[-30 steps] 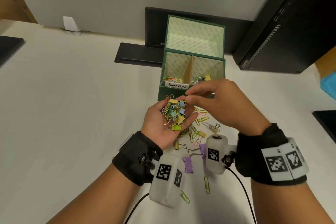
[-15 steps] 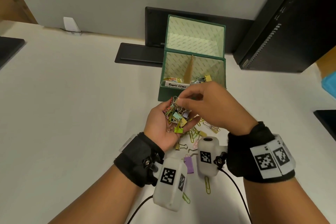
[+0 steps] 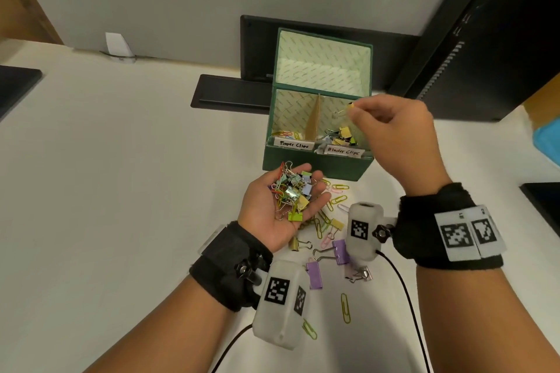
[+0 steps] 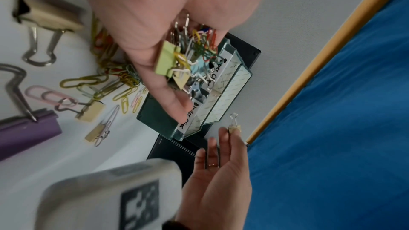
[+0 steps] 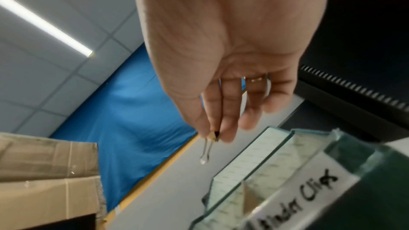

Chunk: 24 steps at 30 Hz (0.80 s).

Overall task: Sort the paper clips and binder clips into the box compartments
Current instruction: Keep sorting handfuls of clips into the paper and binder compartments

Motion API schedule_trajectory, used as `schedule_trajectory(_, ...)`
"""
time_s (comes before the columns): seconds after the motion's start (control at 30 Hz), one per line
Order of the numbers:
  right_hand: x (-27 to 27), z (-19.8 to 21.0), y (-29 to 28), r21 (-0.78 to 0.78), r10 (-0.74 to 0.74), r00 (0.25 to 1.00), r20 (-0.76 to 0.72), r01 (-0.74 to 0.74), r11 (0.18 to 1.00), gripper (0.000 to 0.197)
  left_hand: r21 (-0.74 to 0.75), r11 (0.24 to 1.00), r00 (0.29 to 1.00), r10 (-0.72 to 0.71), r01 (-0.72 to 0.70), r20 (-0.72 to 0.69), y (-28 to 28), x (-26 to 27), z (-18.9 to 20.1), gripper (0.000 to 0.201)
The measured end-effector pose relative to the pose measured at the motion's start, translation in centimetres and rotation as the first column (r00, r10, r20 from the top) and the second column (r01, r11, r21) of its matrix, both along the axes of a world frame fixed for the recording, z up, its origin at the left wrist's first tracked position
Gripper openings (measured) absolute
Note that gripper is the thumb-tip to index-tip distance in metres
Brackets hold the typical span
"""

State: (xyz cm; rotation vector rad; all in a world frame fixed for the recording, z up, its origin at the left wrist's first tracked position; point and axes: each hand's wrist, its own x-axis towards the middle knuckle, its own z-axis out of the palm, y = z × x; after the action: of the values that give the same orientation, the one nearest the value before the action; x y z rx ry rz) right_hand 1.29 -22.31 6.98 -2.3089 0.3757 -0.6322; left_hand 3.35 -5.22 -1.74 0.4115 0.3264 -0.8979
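Observation:
A green box (image 3: 315,165) with an open lid stands at mid-table, split by a cardboard divider into a left part labelled Paper Clips and a right part labelled Binder Clips (image 3: 344,151). My right hand (image 3: 391,130) pinches a small yellow binder clip (image 3: 348,107) by thumb and forefinger above the right compartment; the clip (image 5: 212,135) hangs with its wire handles down. My left hand (image 3: 281,206) lies palm up in front of the box, cupping a mixed heap of clips (image 3: 292,191), seen close in the left wrist view (image 4: 188,59).
Loose paper clips (image 3: 336,200) and purple binder clips (image 3: 341,251) lie on the white table between my wrists. A black monitor base (image 3: 233,91) sits behind the box, a black computer tower (image 3: 485,39) at the right, dark items at both table edges.
My right hand picked a small binder clip out of the heap in my left palm and lifted it forward and right, over the box's right compartment. The left hand stayed cupped.

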Motion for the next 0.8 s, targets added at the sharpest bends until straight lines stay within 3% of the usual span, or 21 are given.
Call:
schedule_trajectory(0.03,0.4,-0.2,-0.4,-0.045,-0.030,0.999,-0.028,0.029,0.999,0.020,-0.001,1.000,1.000,-0.001,0.001,-0.003,0.0,0.0,0.1,0.041)
schedule_trajectory(0.13,0.6,-1.3,-1.2,-0.193,-0.098,0.934,-0.343,0.032,0.981,0.028,0.000,1.000,1.000,-0.007,0.007,-0.007,0.0,-0.1,0.2,0.042)
schedule_trajectory(0.17,0.4,-1.6,-1.1,-0.193,-0.101,0.919,-0.381,0.027,0.981,0.031,-0.003,1.000,1.000,-0.008,0.008,-0.007,0.1,0.0,0.2,0.042)
schedule_trajectory(0.3,-1.0,-1.7,0.7,-0.108,0.055,0.972,-0.228,-0.082,0.991,0.015,-0.019,1.000,1.000,0.008,-0.009,-0.021,0.1,0.1,0.0,0.042)
schedule_trajectory(0.47,-2.3,-1.5,2.1,0.048,0.332,0.855,-0.398,-0.343,0.938,0.009,-0.002,1.000,1.000,0.008,-0.008,0.026,0.1,0.0,-0.1,0.043)
schedule_trajectory(0.63,-2.1,-1.4,2.6,0.038,0.348,0.850,-0.396,-0.363,0.931,0.011,-0.016,1.000,0.996,-0.004,0.006,0.087,0.1,0.0,-0.3,0.047)
schedule_trajectory(0.8,-1.5,-2.8,3.5,-0.116,0.216,0.854,-0.474,-0.303,0.946,0.014,-0.025,0.999,0.991,-0.031,0.035,0.133,-0.1,-0.3,-0.4,0.052)
